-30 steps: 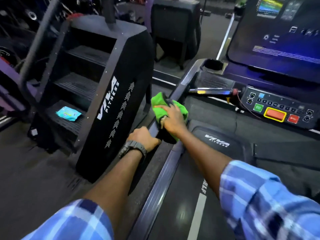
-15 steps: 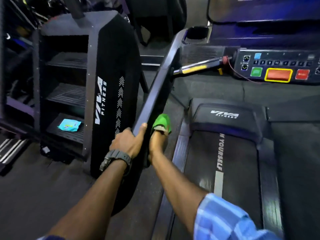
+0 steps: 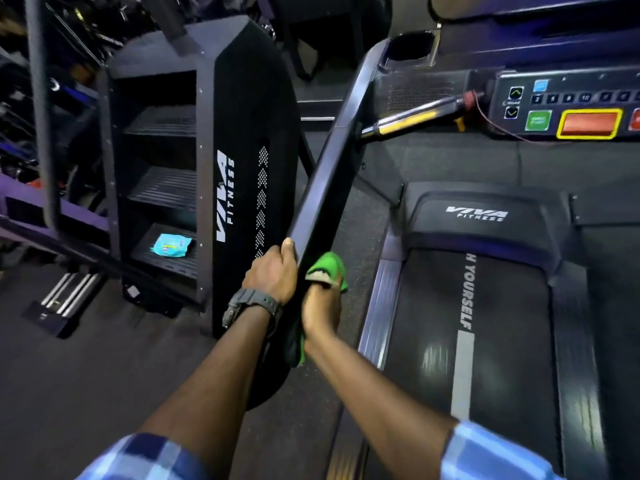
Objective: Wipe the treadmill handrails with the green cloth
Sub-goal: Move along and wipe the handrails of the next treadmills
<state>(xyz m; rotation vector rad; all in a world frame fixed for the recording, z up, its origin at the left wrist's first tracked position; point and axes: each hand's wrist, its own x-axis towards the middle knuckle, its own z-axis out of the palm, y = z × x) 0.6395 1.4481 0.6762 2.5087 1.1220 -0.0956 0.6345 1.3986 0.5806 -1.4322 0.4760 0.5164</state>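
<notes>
The left handrail of the treadmill runs diagonally from the cup holder at the console's left corner down toward the person. The left hand, with a grey watch on its wrist, grips the outer edge of the handrail near its lower end — fingers curled round the rail, thumb on top. The right hand holds the green cloth against the inner side of the same rail, just beside the left hand; its fingers are wrapped in the cloth and pinch it, and a strip of cloth also shows below the wrist. Both forearms are bare, with blue checked sleeves at the lower edge of the view. The control panel at the upper right carries a green button and a large red button framed in yellow. To the left of the treadmill stands a black stair machine marked VIVA FITNESS — a blue packet lies on its lowest step.
</notes>
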